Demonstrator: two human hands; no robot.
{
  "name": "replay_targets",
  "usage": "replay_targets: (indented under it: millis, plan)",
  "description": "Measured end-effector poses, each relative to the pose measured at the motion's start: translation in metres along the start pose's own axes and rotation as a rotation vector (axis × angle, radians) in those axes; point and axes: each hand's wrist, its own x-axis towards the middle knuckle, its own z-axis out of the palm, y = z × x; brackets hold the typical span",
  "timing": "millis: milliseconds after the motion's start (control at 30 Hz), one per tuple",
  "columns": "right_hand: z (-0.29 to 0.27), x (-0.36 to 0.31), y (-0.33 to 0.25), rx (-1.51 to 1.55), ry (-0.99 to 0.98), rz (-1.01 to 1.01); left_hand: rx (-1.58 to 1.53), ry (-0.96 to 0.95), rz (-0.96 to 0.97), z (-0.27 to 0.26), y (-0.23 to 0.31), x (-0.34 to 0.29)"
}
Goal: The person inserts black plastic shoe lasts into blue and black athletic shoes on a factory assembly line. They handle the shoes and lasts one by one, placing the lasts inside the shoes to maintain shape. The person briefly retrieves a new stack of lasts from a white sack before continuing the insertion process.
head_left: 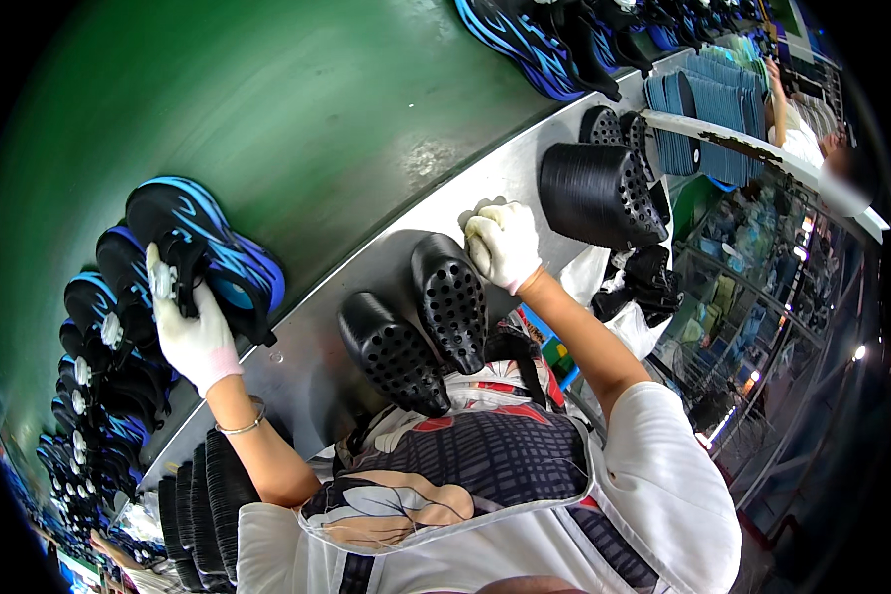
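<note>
My left hand (193,332), in a white glove, is closed on the upper of a black and blue sneaker (193,213) at the front of a row on the green surface. Its fingers lie around the pale lace fastener by the opening. Over the metal ledge (307,332), my right hand (505,246), also gloved, is curled into a fist; whatever may be inside is hidden. Just left of that fist stand two black foot-shaped forms with round holes, one nearer the fist (447,297) and one further left (391,346). Nothing visibly joins the fist to them.
More black forms (599,193) are bunched right of my fist. Several sneakers (119,267) line the green surface (297,109) at left, others (554,45) at the top. Blue-grey insoles (718,109) stand stacked at upper right; dark stacks (203,505) sit by my left elbow. People work at both ends.
</note>
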Motion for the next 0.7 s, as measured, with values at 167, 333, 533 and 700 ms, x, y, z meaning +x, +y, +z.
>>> replay_targets:
  millis: [167,333,533,700]
  plan:
    - [0.008,-0.008,0.009,0.012,-0.081,0.014,-0.009,0.009,-0.04,-0.002,-0.002,0.001]
    - [0.002,-0.003,0.01,-0.002,-0.024,0.006,0.221,-0.242,-0.29,-0.034,0.016,0.001]
    - [0.001,-0.009,0.01,0.078,-0.03,0.03,-0.256,-0.166,-0.232,-0.082,0.087,-0.013]
    - [0.011,-0.018,0.01,0.129,0.124,0.007,-0.193,-0.482,0.335,-0.007,0.187,-0.012]
